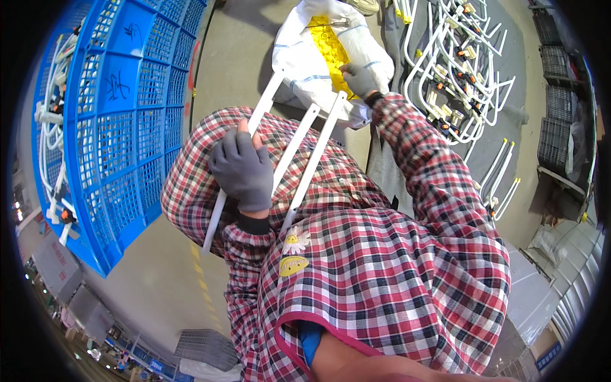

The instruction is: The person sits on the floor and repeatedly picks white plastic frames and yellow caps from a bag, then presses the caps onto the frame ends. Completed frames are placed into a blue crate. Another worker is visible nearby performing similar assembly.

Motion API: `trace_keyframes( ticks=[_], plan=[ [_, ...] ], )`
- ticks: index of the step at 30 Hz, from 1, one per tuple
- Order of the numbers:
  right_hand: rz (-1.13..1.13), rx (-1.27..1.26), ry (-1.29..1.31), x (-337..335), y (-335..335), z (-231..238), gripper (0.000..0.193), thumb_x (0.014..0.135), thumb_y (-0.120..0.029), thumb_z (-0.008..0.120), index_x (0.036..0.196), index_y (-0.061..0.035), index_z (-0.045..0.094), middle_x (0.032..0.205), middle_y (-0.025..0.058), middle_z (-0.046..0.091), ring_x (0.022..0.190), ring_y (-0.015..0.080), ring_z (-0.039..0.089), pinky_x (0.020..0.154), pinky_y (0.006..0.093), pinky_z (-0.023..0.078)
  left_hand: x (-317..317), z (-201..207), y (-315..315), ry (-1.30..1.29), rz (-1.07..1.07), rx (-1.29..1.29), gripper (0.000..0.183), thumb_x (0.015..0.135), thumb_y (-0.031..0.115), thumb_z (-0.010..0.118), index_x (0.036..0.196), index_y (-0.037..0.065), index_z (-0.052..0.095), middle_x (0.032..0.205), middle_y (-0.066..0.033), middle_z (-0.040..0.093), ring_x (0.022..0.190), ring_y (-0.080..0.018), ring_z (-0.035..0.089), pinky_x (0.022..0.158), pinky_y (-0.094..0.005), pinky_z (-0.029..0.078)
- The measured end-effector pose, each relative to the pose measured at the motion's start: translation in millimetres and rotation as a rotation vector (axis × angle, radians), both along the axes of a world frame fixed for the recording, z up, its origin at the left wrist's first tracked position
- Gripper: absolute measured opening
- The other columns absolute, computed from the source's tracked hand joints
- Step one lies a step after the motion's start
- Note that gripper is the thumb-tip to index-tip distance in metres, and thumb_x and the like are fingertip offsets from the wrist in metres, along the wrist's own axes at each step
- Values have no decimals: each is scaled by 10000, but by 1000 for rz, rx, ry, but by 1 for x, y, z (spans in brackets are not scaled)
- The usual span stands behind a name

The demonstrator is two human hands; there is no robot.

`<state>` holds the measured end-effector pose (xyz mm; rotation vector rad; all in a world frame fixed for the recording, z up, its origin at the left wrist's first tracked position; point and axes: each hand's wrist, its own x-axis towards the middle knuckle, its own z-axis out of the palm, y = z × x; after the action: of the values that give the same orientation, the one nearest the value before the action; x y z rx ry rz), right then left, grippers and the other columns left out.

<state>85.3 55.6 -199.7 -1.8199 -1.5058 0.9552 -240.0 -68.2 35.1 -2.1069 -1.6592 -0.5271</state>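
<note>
My left hand point(242, 167), in a grey glove with bare fingertips, is closed around a white bar point(216, 213) that slants up across my lap. Two more white bars point(296, 141) point(318, 153) lie side by side to its right, with small holes near their upper ends. My right hand point(361, 79), gloved alike, is at the mouth of a white woven sack point(294, 48). Its fingers curl inward at the edge of a heap of small yellow plastic pieces point(330, 51); whatever is between the fingertips is too small to make out.
A large blue plastic crate point(127, 127) stands at my left, with white tubes beyond it. To the right, several bent white tubes with fittings point(445, 70) lie on a grey sheet point(503, 121). Dark crates point(559, 102) are stacked at the far right.
</note>
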Motion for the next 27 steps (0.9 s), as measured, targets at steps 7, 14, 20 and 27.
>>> trace_keyframes(
  ticks=[7,14,20,27],
  plan=[
    [246,-194,-516,-65,-8,0,565,865,-371,675,1388,-209,537,1476,200,466,1311,492,465,1051,550,468,7,18,-9,-31,50,-113,290,969,273,641,1212,122,687,1000,-52,651,920,-249,618,810,-431,491],
    [248,-125,-457,-38,-26,6,347,892,-217,657,1223,-130,602,1215,162,626,1093,380,638,934,453,537,4,23,-21,-38,20,-4,306,954,267,655,1216,114,689,979,-42,655,893,-234,621,773,-399,489],
    [-422,-2,596,3,-12,-43,312,989,-144,601,1277,-31,634,1073,86,697,865,193,656,826,283,543,3,13,-10,-65,8,-54,332,915,223,702,1226,109,678,991,-51,664,898,-231,634,771,-389,500],
    [-385,-82,549,-9,-29,0,350,1007,-60,544,1356,-56,572,1197,126,659,998,215,661,803,312,623,-6,3,-4,-71,-25,-55,332,933,220,670,1232,76,671,1005,-70,667,892,-246,642,778,-403,524]
  ],
)
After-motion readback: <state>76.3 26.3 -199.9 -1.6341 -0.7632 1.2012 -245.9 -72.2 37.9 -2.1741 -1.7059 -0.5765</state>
